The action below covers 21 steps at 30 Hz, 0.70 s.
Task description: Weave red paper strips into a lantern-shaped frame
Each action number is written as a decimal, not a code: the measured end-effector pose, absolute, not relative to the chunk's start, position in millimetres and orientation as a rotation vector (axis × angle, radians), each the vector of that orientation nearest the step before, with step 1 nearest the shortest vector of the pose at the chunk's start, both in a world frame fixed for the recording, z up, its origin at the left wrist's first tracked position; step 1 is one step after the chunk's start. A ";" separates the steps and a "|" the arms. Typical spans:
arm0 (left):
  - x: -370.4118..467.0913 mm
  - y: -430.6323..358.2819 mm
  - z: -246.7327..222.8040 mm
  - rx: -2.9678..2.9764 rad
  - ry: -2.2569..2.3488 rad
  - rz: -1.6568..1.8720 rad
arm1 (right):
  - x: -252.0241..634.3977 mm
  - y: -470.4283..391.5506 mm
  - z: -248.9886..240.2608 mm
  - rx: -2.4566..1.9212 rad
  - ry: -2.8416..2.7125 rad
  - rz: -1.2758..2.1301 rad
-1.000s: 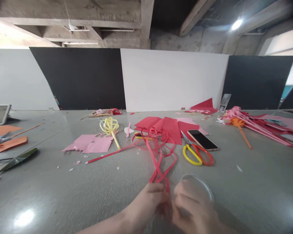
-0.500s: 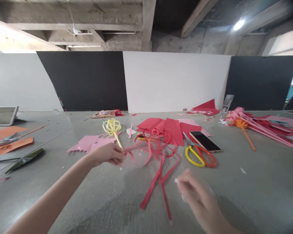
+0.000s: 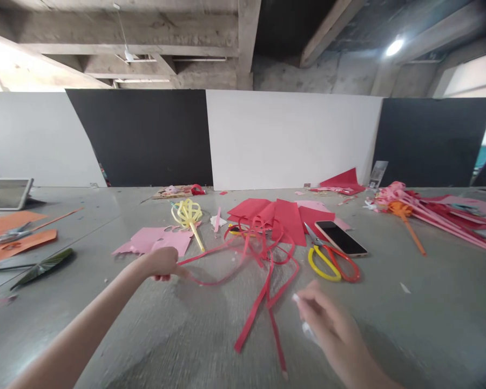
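Observation:
My left hand (image 3: pixel 164 263) is closed around the end of a thin red paper strip (image 3: pixel 214 283), pulled out leftward from a loose tangle of red paper strips (image 3: pixel 259 237). Two longer strip ends (image 3: pixel 253 319) trail toward me on the grey table. To the right of these, my right hand (image 3: pixel 326 319) is raised with its fingers curled. Something small and white (image 3: pixel 308 330) shows at its fingers, too blurred to name. Beyond that hand lie scissors (image 3: pixel 334 263) with one yellow and one orange handle.
Behind the tangle are red paper sheets (image 3: pixel 289 219), and a phone (image 3: pixel 340 237) lies beside the scissors. A yellow paper-strip ball on a stick (image 3: pixel 188 216) rests on pink paper (image 3: pixel 146 240). Pink and red strips (image 3: pixel 433 208) pile up at right, orange paper (image 3: pixel 20 247) at left.
My left hand has moved left, drawing the red strip out further from the tangle. My right hand stays nearly in place, and more white shows under its fingers.

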<state>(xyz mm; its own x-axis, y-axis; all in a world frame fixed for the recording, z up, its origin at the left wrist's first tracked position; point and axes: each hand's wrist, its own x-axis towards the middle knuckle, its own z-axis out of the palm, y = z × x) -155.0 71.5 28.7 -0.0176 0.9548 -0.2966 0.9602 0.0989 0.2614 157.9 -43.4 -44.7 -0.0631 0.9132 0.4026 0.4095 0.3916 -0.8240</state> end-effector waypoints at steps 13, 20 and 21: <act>4.7 37.7 3.8 2.224 1.624 0.435 | 165.5 -36.2 -45.1 -1.209 -1.637 0.551; 10.6 71.0 -23.2 2.011 1.484 0.441 | 170.4 -29.8 -42.6 -1.184 -1.613 0.547; 6.9 73.4 -24.0 1.956 1.443 0.431 | 170.3 -29.7 -42.9 -1.182 -1.615 0.544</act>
<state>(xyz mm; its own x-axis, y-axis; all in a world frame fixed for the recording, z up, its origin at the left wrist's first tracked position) 6.9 73.4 -24.0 0.3369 0.9341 -0.1179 0.7164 -0.1731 0.6759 170.3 -29.7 -42.9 -0.0005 0.8875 0.4608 0.4280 0.4167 -0.8020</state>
